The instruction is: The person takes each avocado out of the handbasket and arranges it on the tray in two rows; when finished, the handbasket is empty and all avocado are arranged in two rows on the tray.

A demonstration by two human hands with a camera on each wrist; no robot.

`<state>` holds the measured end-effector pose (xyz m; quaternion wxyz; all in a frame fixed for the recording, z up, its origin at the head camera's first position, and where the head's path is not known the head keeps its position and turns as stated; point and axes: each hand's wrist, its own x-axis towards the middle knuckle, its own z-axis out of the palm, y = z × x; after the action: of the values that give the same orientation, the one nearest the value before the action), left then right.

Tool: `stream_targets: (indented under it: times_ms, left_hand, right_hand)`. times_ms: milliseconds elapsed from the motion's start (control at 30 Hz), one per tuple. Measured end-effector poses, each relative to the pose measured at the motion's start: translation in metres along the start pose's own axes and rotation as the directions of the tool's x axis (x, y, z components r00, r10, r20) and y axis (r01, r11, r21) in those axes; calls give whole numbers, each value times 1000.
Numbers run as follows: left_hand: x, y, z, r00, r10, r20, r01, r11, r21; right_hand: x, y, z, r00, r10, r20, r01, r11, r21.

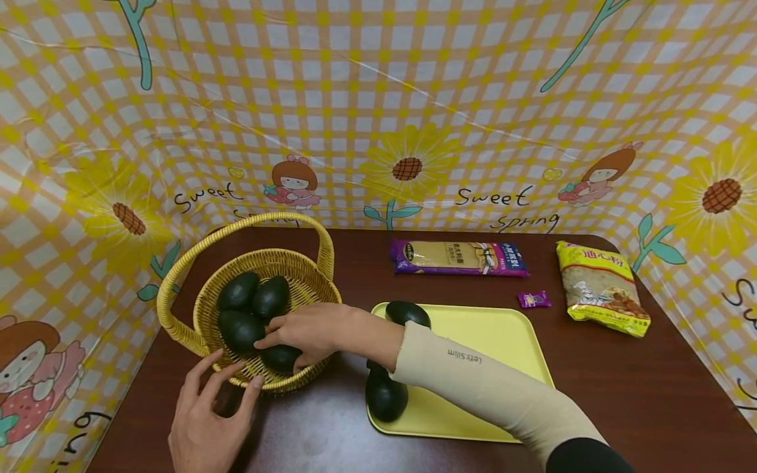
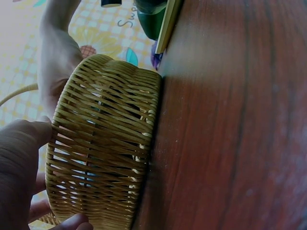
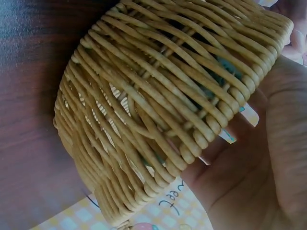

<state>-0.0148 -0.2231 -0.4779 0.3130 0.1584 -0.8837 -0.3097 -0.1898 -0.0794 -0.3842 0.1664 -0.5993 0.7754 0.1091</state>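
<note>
Several dark green avocados (image 1: 238, 291) lie inside a yellow woven basket (image 1: 301, 263) with a tall arched handle. My right hand (image 1: 316, 332) reaches over the basket's right rim, thumb and fingers around the nearest avocado (image 1: 279, 359). In the right wrist view, the weave hides most of those fingers. My left hand (image 1: 213, 407) is at the near left rim, fingers spread and fairly straight; its thumb (image 2: 36, 130) touches the rim in the left wrist view. More avocados (image 1: 387, 395) lie along the left side of a yellow tray (image 1: 473, 427), partly covered by my right forearm.
Behind the tray lies a purple pasta packet (image 1: 458, 257), with a small purple wrapped piece (image 1: 534, 299) nearby. A yellow bag of macaroni (image 1: 602, 288) is at the far right. A checked, flowered cloth (image 1: 355, 98) surrounds the brown table (image 1: 650, 394).
</note>
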Motion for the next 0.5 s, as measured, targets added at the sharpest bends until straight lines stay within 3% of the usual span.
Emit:
stream_targets:
  times_ms: [500]
  left_hand:
    - [-1,0,1,1000,-5,3,5,1000,1]
  right_hand:
    - [3,6,6,999,25,-28,-23,996,82]
